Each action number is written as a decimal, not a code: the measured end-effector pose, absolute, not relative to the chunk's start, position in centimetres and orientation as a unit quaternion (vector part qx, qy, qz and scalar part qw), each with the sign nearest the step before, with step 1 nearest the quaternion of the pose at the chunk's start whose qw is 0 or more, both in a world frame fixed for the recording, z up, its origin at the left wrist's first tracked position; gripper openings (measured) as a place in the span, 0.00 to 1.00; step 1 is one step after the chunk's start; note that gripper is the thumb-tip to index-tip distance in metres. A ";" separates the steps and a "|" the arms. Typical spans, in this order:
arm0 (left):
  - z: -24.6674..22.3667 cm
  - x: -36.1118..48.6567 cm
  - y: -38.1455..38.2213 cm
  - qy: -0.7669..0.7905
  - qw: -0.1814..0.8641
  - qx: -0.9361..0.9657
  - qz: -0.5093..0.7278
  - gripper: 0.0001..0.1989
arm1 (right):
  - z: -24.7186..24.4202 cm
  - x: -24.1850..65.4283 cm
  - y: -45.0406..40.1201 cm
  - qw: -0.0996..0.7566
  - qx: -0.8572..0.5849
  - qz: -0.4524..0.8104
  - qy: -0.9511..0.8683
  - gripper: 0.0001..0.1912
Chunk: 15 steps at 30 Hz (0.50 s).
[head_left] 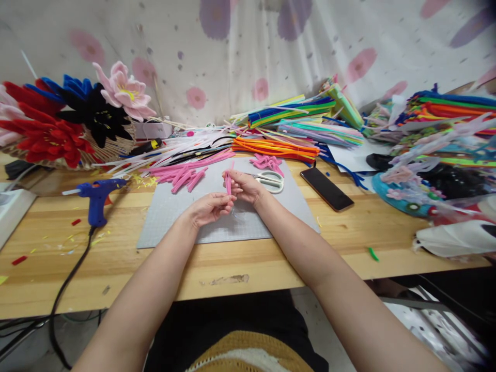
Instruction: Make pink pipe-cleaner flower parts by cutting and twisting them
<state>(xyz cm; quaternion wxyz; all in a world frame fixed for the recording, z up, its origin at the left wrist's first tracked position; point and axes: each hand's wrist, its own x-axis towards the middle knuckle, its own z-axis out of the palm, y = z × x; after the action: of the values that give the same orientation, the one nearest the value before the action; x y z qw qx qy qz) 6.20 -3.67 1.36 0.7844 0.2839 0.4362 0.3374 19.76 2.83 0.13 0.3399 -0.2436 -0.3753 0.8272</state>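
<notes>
Over the grey cutting mat [166, 222], my left hand [214, 207] pinches the lower end of some short pink pipe cleaners [228, 185]. Higher up on the same pieces, the fingers of my right hand [243, 186] are closed round them. The pieces stand roughly upright between both hands; how many there are I cannot make out. Cut pink pipe cleaners [188, 179] lie on the mat to the left. Behind my right hand, a bent pink pile [267, 163] rests at the mat's far edge. White-handled scissors [271, 181] lie just right of that hand, partly hidden by it.
A blue glue gun [96, 199] stands at left, its cord running off the table's front edge. Fuzzy flowers [58, 134] fill the back left. Bundles of orange pipe cleaners [275, 149] and other colours line the back. A phone [327, 188] lies right of the mat.
</notes>
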 end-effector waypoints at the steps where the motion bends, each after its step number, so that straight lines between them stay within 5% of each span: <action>1: 1.3 6.2 -3.6 0.438 0.783 0.285 0.336 0.07 | 0.2 19.7 2.8 0.347 -0.251 0.821 -0.376 0.09; 15: 1.4 6.0 -3.1 0.461 0.717 0.343 0.395 0.04 | 1.2 19.4 3.2 0.447 -0.319 0.700 -0.457 0.12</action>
<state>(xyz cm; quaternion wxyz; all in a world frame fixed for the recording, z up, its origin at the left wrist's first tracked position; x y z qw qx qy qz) 6.01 -3.14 1.39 0.7166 0.3431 0.4608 0.3955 19.41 3.22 1.19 0.4468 -0.3187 -0.4574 0.6997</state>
